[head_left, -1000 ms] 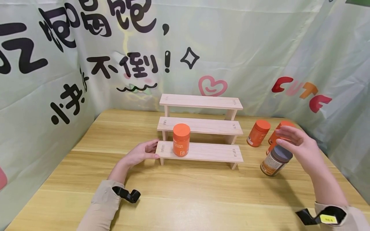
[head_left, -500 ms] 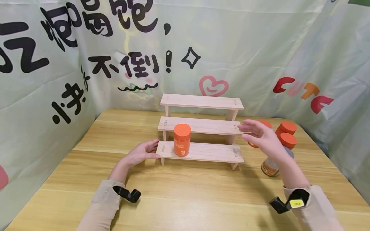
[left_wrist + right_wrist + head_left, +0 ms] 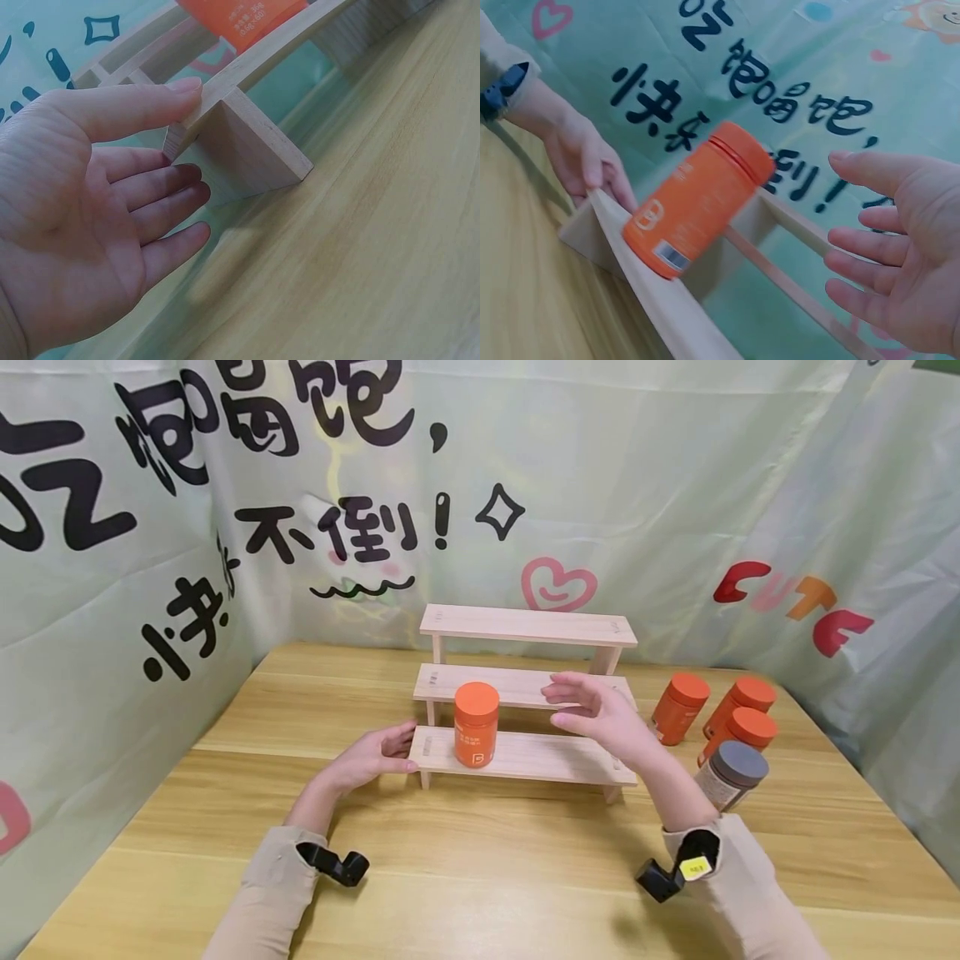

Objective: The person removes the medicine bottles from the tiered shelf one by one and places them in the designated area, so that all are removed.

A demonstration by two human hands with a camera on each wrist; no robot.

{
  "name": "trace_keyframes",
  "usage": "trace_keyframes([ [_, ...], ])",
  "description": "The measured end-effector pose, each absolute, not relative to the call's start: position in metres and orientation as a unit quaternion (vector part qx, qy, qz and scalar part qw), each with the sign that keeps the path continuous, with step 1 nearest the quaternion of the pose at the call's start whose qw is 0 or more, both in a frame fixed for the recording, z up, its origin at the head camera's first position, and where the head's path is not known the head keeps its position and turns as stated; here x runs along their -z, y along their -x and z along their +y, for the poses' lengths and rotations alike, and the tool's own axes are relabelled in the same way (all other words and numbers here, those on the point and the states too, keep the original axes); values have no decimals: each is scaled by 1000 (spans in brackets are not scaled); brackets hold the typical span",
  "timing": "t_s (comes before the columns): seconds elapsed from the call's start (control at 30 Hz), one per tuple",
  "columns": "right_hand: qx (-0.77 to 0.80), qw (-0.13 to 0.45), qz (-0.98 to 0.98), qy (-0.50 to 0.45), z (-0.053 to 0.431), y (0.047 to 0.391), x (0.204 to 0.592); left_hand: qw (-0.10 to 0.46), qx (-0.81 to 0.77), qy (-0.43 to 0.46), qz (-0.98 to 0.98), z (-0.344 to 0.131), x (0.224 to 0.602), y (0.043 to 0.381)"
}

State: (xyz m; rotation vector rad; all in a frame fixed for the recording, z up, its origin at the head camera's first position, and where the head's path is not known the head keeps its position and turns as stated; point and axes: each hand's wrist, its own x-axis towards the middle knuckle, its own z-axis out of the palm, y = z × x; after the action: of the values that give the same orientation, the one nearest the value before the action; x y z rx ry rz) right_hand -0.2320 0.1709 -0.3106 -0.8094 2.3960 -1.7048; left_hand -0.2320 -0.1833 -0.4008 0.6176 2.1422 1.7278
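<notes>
A three-tier wooden display stand (image 3: pixel 555 758) stands on the table. An orange jar (image 3: pixel 476 727) with an orange lid is upright near the left end of its lowest tier. My left hand (image 3: pixel 371 753) holds that tier's left end; in the left wrist view the thumb (image 3: pixel 161 103) lies over the corner, the index finger at the board's edge, and the other fingers extend free. Over the stand's right half hovers my right hand (image 3: pixel 600 714), empty, fingers loosely bent and thumb apart. In the right wrist view, a gap separates this right hand (image 3: pixel 900 247) from the orange jar (image 3: pixel 697 199).
Right of the stand are several jars: an orange jar (image 3: pixel 678 708), a second orange jar (image 3: pixel 738 703) farther back, a third orange jar (image 3: pixel 742 733), and a grey-lidded jar (image 3: pixel 733 768) partly behind my right forearm. A printed cloth (image 3: pixel 637 485) hangs behind the table (image 3: pixel 480 877).
My right hand has moved left, from above the jars on the right to over the stand, carrying nothing. The left hand stays at the stand's end, and the jars have not moved.
</notes>
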Motion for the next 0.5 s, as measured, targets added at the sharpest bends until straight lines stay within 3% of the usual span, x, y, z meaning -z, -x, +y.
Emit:
trace_keyframes([
  [0.5, 574, 79, 762, 289, 113, 238, 328, 155, -606, -215, 750, -182, 401, 232],
])
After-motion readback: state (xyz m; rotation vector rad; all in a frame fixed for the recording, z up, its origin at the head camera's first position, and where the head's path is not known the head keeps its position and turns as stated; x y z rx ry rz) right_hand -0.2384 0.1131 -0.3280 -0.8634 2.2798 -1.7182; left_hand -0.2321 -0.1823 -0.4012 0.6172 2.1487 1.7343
